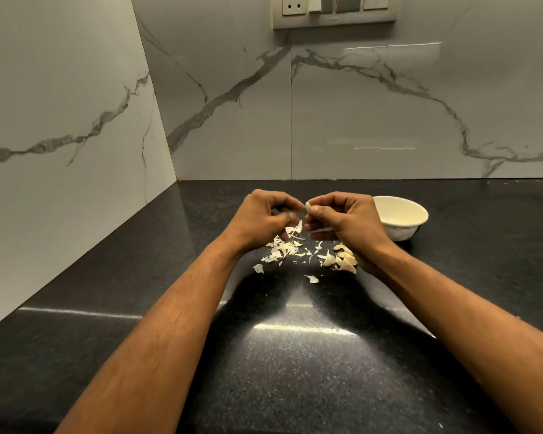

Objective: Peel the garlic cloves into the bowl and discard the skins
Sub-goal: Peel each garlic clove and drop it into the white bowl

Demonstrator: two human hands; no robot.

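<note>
Black speckled bench [295, 355]: right hand [345, 223] pinches garlic clove [308, 207] left of white bowl [400, 217]; left hand [264, 219], fingers curled, blurred, contents unclear; skins [282, 249] and unpeeled cloves [342, 260] lie nearer than bowl.

- One view only, worn on the person's head, looking forward and down along both forearms.
- It faces the wall [358, 120] corner across the counter [295, 355].
- Wide-angle; hands sit mid-frame, fairly near.
</note>
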